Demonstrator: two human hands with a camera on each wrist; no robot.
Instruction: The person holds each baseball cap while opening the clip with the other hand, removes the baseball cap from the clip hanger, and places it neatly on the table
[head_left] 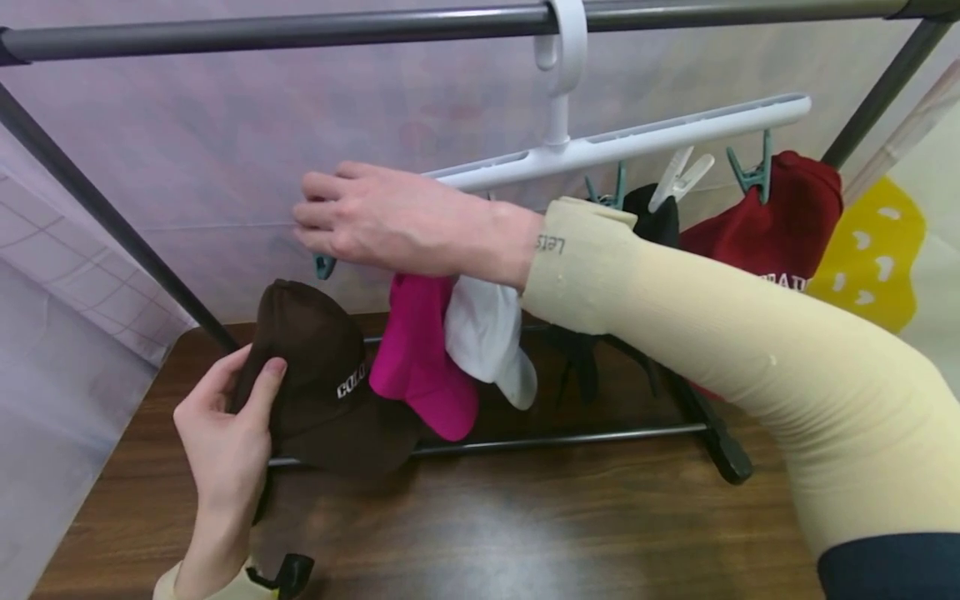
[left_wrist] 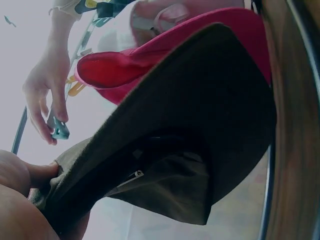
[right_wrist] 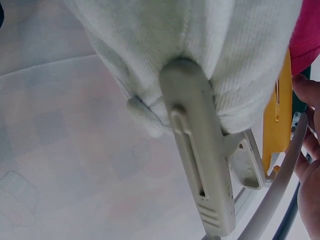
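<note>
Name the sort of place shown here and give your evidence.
Probably an indoor laundry-drying corner: caps, such as the pink cap, hang from a clip hanger on a metal rack over a wooden floor or tabletop.

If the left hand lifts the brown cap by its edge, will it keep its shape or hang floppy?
Probably partly floppy: the brown cap sags below where the left hand pinches it. In the left wrist view its brim holds a smooth curve, so that part is likely stiffer. It seems light, since a few fingers carry it.
</note>
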